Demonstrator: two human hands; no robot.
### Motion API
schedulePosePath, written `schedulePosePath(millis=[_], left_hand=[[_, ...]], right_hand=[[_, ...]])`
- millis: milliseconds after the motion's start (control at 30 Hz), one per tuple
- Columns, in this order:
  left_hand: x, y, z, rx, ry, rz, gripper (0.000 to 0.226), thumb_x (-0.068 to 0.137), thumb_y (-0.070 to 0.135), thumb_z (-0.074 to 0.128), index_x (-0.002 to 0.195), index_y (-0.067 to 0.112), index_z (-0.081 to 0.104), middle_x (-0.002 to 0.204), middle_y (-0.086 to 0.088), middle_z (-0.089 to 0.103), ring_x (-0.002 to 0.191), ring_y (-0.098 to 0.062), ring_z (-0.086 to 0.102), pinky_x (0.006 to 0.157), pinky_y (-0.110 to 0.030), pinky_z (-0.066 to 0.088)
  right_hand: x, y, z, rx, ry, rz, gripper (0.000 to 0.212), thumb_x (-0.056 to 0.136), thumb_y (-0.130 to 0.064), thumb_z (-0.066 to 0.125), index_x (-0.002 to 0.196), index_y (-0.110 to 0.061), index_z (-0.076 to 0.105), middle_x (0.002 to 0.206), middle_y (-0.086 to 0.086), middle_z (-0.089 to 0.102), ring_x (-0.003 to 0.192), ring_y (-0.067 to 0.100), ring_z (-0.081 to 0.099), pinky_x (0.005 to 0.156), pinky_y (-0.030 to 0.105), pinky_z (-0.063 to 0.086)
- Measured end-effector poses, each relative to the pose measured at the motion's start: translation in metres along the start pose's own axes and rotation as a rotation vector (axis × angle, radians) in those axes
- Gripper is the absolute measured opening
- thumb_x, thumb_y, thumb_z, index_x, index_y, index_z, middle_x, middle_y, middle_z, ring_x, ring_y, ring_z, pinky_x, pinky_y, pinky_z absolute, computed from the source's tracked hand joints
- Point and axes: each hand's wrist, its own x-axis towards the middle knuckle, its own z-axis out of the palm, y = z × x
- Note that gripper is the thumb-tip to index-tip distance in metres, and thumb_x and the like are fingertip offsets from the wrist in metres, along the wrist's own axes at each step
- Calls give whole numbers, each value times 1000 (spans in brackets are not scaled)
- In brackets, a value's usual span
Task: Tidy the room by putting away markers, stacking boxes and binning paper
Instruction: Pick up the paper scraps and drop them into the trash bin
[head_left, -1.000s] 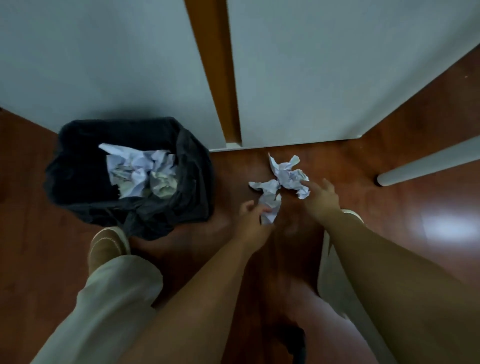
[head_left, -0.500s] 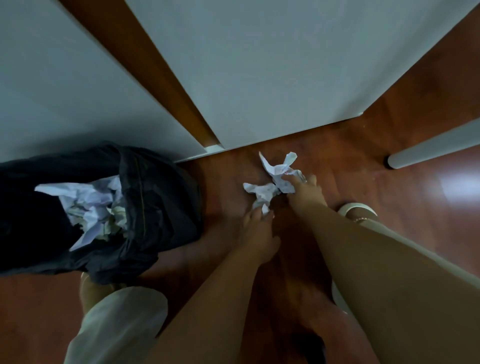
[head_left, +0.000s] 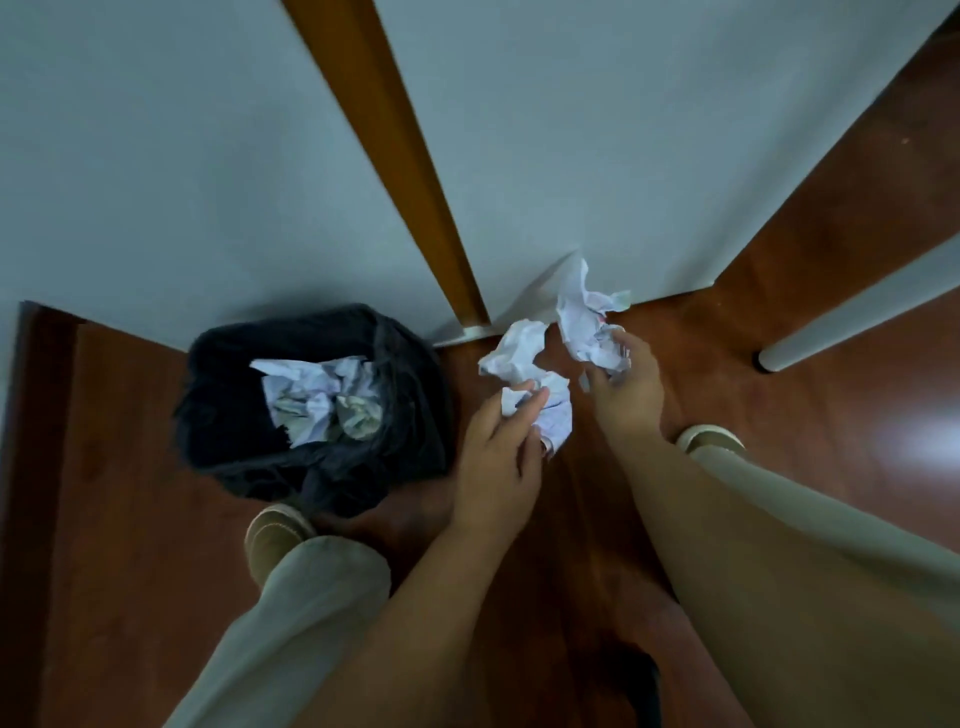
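Down there, the dark reddish wooden floor (head_left: 857, 415) takes up most of what I see, with pale wall panels (head_left: 156, 156) rising behind it and a brown wooden strip (head_left: 395, 156) running between them. A white rod-like leg (head_left: 857, 312) slants in from the right, its foot on the floor. Near the wall sits the bin (head_left: 218, 415), lined with a black bag and already holding a heap of crumpled paper (head_left: 317, 400). The person stands over it in light trousers, one beige shoe (head_left: 272, 535) just beside the bin, the other (head_left: 709, 439) further right. Both bare arms reach down in front. The left hand (head_left: 501, 447) has its fingers curled around a crumpled white paper ball (head_left: 524, 358), to the right of the bin and not over it. The right hand (head_left: 628, 389) pinches a second crumpled sheet (head_left: 584, 317), which sticks up against the base of the wall. The two papers hang close together, apart from the bin.
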Motion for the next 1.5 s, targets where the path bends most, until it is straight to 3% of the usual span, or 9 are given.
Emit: schedulePosePath(millis=[233, 400, 533, 667, 800, 933, 1133, 1367, 1500], left_hand=[[-16, 25, -129, 22, 473, 89, 38, 91, -11, 55, 124, 6, 66, 128, -10, 58, 121, -13, 55, 104, -22, 42], [-24, -2, -213, 110, 641, 94, 34, 90, -10, 56, 118, 3, 69, 124, -14, 59, 116, -16, 56, 100, -21, 43], [-25, -26, -251, -6, 441, -142, 25, 97, 14, 58, 107, 32, 71, 133, -1, 54, 127, -8, 46, 102, -5, 31], [-31, -63, -263, -123, 345, -404, 22, 98, 41, 50, 103, 54, 67, 143, 10, 48, 136, -7, 39, 116, -34, 29], [-30, -99, -262, -257, 483, -588, 26, 102, 34, 41, 100, 35, 67, 110, 12, 63, 99, 4, 56, 94, -27, 39], [-30, -126, -248, -425, 405, -866, 42, 99, 26, 53, 138, 12, 51, 138, -7, 55, 121, -25, 56, 98, -33, 43], [-32, -151, -233, -208, 302, -875, 29, 93, 17, 58, 121, 17, 67, 112, -4, 69, 102, -24, 66, 92, -37, 53], [-19, -102, -193, -111, 78, -792, 8, 85, 13, 68, 80, 18, 71, 77, -1, 68, 77, -19, 65, 57, -20, 42], [1, -61, -138, -242, -18, -764, 22, 88, 23, 70, 101, 6, 75, 87, -4, 75, 81, -18, 69, 72, -26, 55]], right_hand=[[-77, -96, 9, 320, -33, -109, 48, 84, -11, 69, 128, -22, 54, 124, -2, 58, 108, 6, 59, 96, 23, 49], [-133, -166, 40, 544, -321, -301, 46, 86, -4, 67, 120, -28, 49, 121, 4, 62, 106, 11, 64, 87, 20, 52], [-146, -179, 78, 298, -500, -426, 51, 84, -17, 72, 127, -26, 47, 131, 0, 53, 118, 14, 57, 99, 34, 50], [-144, -163, 93, 107, -527, -372, 64, 80, -29, 78, 135, -22, 45, 133, -5, 45, 124, 8, 43, 105, 27, 39], [-132, -145, 100, 96, -372, -214, 43, 89, -18, 63, 130, -18, 49, 121, -3, 46, 114, 18, 51, 101, 39, 46], [-127, -127, 111, 124, -528, 84, 47, 97, -24, 54, 141, -12, 45, 133, 5, 55, 118, 22, 55, 99, 35, 47], [-118, -118, 115, 23, -531, 145, 31, 96, -30, 53, 124, -21, 62, 108, 10, 68, 95, 28, 66, 89, 47, 57], [-89, -110, 38, -293, -329, -84, 29, 97, -17, 51, 120, -14, 67, 108, 11, 70, 94, 27, 64, 76, 24, 45], [-58, -98, -35, -372, -160, -72, 26, 93, -25, 58, 117, -23, 69, 105, 5, 73, 95, 28, 66, 82, 35, 55]])
